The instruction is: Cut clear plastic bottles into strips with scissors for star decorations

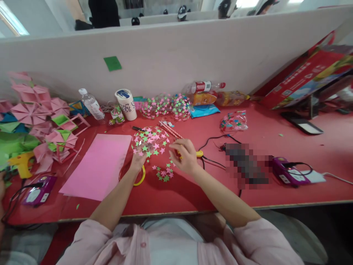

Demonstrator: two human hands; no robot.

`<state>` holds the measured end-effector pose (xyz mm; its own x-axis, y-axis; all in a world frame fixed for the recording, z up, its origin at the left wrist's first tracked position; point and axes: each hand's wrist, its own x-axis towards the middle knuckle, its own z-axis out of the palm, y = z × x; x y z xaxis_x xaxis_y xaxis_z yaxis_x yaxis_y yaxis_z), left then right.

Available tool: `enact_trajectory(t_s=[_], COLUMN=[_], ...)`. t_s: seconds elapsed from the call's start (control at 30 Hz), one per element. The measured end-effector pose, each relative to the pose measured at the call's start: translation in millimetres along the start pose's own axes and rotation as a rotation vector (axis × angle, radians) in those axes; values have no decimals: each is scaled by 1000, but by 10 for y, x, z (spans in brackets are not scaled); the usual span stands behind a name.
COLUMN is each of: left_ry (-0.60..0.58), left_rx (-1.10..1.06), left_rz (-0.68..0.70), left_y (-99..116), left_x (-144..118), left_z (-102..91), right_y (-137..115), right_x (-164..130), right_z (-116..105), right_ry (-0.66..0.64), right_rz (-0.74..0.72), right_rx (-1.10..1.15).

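Note:
A clear round balloon printed with pink and green stars [150, 141] rests on the red table [275, 176] in front of me. My left hand [137, 161] grips its lower left edge from underneath. My right hand [184, 156] pinches the balloon's right side, fingers curled near a yellow tool handle [199, 154] with a black cord. Part of the clear film with stars [164, 173] hangs down between my hands. A yellow ring [141, 178] lies just below my left hand. Pink-striped sticks [170, 129] lie behind the balloon.
A pink paper sheet [100, 165] lies left. Pink and green paper pinwheels [35, 121] pile at far left by a yellow glue gun [22, 163]. A bottle [91, 105], cup [126, 105], more star balloons [165, 106], purple devices [288, 173] and a red box [309, 75] stand around.

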<state>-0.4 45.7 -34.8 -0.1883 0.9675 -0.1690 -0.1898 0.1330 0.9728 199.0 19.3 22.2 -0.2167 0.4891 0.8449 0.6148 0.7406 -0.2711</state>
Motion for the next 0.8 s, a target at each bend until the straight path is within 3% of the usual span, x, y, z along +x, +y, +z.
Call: enact_trajectory(t_s=[0.07,0.17,0.23,0.63,0.8], left_ry=[-17,-95,-151,-218,-176], left_rx=[-6,-33,-33,-54,-43], left_rz=[-60,-91,-70,-77,-94], left_y=[60,135,161,129,182], left_x=[-52,-106,-123,-121,-155], left_z=[47,95,106,97,122], right_y=[-47,-65,-53,4,55], right_x=[-5,24,53,73,40], right_z=[16,86,125,129,136], right_ry=[4,20,28,-21,-90], right_rz=[-145,-209,-208,-221,-190], right_rx=[-98,-205,-244,-258,-292])
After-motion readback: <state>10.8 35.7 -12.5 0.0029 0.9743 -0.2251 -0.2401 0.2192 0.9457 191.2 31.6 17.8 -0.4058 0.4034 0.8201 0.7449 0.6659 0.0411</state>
